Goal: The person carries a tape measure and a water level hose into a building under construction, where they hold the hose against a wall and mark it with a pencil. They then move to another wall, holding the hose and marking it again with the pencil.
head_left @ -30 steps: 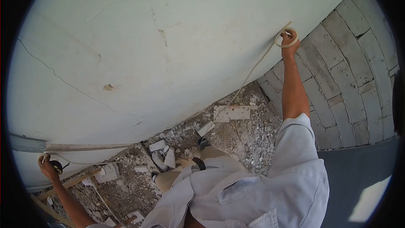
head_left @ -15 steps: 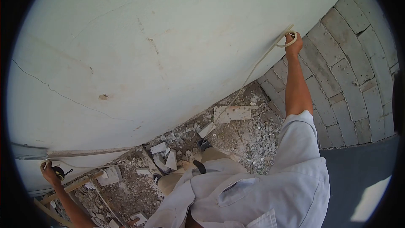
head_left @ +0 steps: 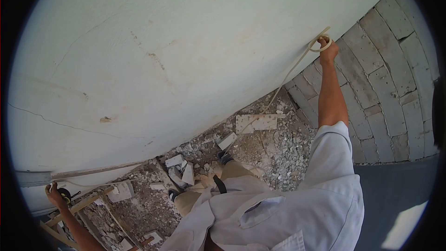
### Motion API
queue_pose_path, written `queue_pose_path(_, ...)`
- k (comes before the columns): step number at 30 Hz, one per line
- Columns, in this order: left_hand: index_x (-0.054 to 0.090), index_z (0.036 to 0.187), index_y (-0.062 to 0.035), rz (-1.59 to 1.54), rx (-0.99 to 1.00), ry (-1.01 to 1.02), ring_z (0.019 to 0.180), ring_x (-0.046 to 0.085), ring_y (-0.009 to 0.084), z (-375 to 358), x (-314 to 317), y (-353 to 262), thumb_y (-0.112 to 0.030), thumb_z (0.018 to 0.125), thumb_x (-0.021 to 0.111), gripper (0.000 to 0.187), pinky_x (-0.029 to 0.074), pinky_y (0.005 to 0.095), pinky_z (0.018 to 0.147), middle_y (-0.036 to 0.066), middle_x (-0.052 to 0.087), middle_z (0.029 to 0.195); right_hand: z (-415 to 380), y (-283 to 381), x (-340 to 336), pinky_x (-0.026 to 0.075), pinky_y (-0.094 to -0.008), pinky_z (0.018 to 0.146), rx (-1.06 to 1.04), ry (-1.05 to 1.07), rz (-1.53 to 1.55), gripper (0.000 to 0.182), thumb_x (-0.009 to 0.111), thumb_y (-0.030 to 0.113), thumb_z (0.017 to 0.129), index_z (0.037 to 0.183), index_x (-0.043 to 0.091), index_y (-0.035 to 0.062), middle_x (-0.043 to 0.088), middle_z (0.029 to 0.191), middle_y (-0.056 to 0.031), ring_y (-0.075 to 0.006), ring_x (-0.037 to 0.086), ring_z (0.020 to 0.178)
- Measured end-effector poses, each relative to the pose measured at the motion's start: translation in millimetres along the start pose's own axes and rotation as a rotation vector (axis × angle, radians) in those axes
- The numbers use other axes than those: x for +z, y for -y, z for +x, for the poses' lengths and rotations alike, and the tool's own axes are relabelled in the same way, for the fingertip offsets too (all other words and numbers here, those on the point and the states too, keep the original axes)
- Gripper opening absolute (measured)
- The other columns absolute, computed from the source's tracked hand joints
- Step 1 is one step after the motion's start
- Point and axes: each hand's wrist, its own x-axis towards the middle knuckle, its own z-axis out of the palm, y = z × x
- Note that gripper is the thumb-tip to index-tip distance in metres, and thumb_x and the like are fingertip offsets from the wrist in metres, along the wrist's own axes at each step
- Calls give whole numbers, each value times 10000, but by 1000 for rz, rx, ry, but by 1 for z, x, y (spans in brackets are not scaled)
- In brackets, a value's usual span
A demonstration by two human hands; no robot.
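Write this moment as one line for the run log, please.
right hand: holds looped pale cord | left hand: near wall, tape measure beside palm, grip unclear | below: rubble

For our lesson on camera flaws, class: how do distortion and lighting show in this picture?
Head view: block wall bows, corners black out; head view: bright patch, probably sunlight, on the dark grey surface; head view: left hand small, its detail unclear.

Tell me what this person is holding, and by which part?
The right hand grips a pale strip at the loop near its end. The left hand is beside a tape measure; its grip is unclear.
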Motion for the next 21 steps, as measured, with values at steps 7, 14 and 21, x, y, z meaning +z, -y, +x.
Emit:
queue_pose_path(7, 564, 1265, 2, 79, -37, 76, 907, 611, 170, 3, -10, -2, -247, 917, 756, 469, 459, 314, 791, 132, 728, 1051, 2, -11, 6, 547, -324, 781, 132, -22, 108, 187, 750, 74, 900, 1007, 742, -80, 763, 926, -130, -181, 692, 833)
queue_pose_path(14, 591, 1240, -20, 54, -22, 23, 773, 531, 136, -2, -3, -3, -237, 902, 758, 435, 423, 307, 687, 75, 697, 962, 0, -3, 7, 547, -319, 775, 174, -21, 121, 193, 759, 63, 900, 1021, 734, -86, 755, 932, -133, -183, 688, 832)
queue_pose_path(21, 612, 1223, -29, 67, 35, -48, 655, 493, 112, -1, 1, 1, -205, 887, 757, 406, 389, 301, 587, 31, 627, 828, -5, 4, 8, 551, -319, 800, 182, -34, 145, 198, 752, 67, 913, 1041, 731, -83, 760, 950, -151, -198, 712, 870)
